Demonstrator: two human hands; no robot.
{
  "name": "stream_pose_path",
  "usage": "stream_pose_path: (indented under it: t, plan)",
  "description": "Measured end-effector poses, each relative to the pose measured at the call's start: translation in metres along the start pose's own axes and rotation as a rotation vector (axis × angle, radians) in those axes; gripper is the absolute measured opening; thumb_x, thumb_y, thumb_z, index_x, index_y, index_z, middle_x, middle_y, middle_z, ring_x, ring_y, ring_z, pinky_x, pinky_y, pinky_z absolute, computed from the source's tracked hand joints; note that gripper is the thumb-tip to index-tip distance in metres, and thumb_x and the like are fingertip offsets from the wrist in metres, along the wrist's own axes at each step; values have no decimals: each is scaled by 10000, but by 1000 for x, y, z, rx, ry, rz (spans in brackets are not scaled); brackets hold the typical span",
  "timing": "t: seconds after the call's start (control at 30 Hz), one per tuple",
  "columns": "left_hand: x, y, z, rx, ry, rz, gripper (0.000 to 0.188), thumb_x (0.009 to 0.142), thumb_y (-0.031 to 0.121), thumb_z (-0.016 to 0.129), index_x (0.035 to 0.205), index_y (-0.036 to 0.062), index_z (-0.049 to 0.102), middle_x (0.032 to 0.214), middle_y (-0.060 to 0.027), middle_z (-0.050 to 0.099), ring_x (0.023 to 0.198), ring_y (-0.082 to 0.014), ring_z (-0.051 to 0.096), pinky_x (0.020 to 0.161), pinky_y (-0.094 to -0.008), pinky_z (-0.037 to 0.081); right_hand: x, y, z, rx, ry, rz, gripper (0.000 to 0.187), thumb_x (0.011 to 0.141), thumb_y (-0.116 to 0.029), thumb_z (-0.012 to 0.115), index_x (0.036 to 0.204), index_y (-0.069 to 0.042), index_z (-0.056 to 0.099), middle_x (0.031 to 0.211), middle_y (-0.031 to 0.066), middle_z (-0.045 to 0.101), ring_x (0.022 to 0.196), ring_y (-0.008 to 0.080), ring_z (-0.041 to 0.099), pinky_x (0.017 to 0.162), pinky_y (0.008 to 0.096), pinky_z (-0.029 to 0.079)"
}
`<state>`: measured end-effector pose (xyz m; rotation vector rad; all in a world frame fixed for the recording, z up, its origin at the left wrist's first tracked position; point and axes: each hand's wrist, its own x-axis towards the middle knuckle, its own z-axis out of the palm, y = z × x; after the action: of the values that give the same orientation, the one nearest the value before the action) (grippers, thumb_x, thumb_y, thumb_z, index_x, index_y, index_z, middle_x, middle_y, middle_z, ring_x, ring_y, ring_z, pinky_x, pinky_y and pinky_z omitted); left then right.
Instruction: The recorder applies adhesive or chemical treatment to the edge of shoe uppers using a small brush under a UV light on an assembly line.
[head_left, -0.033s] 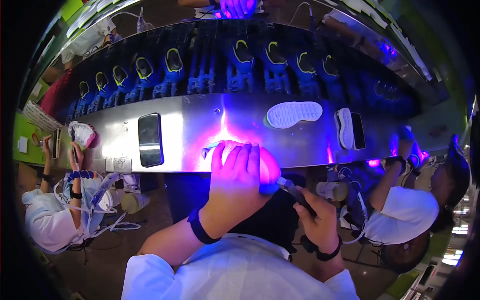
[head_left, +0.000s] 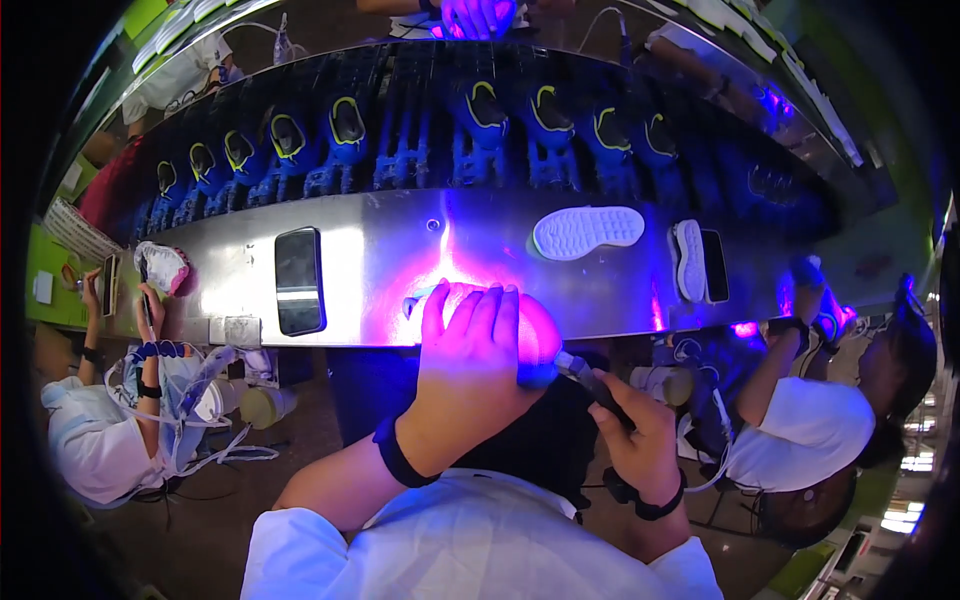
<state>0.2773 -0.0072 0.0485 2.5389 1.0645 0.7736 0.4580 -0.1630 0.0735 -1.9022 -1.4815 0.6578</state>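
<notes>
Glowing pink shoe (head_left: 540,335), or a rounded piece that passes for one, at the near edge of the metal surface (head_left: 375,230), its right end jutting beyond the edge. Left hand (head_left: 475,355) laid across it from above, four fingers curved over the top and close together; the grip has hold of the shoe, though the thumb is hidden and I cannot tell how hard it presses. Right hand (head_left: 645,435) closed about the dark handle of a slim tool (head_left: 592,380), its pale tip at the shoe's right end; touching or just beside, cannot tell. Handling, by judgement: shoe light, fairly stiff if there is a form inside, otherwise giving under the fingers; the smooth-looking skin may slip or mark. Best held broadly over the top, fingers spread, clear of the right end. Tool looks light and rigid; hold mid-handle. Beyond: white sole (head_left: 588,232) lying apart to the right, dark phone (head_left: 300,282) to the left.
</notes>
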Motion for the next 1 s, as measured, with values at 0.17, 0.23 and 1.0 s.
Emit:
stream_pose_path:
  t: [0.17, 0.23, 1.0]
  plan:
    - [29, -18, -12, -125, -81, -79, 795, 628, 381, 891, 1268, -12, 629, 1195, -180, 710, 1119, -342, 685, 1165, -577, 344, 41, -7, -10, -81, -17, -118, 439, 896, -67, 747, 1330, -80, 684, 884, 134, 675, 733, 283, 656, 676, 367, 512]
    - [35, -26, -14, -156, -123, -134, 806, 633, 386, 889, 1282, -12, 625, 1201, -179, 708, 1120, -348, 684, 1164, -580, 344, 55, -9, -8, -105, 38, -158, 435, 894, -67, 745, 1324, -75, 684, 894, 137, 684, 742, 287, 662, 680, 366, 514]
    - [-26, -67, -44, -413, -182, 125, 1017, 729, 409, 941, 1463, -38, 397, 1102, -235, 727, 936, -408, 755, 790, -457, 621, 91, -39, -24, 246, -109, -142, 418, 919, -89, 760, 1325, -19, 689, 1197, 162, 752, 1097, 287, 723, 967, 380, 534]
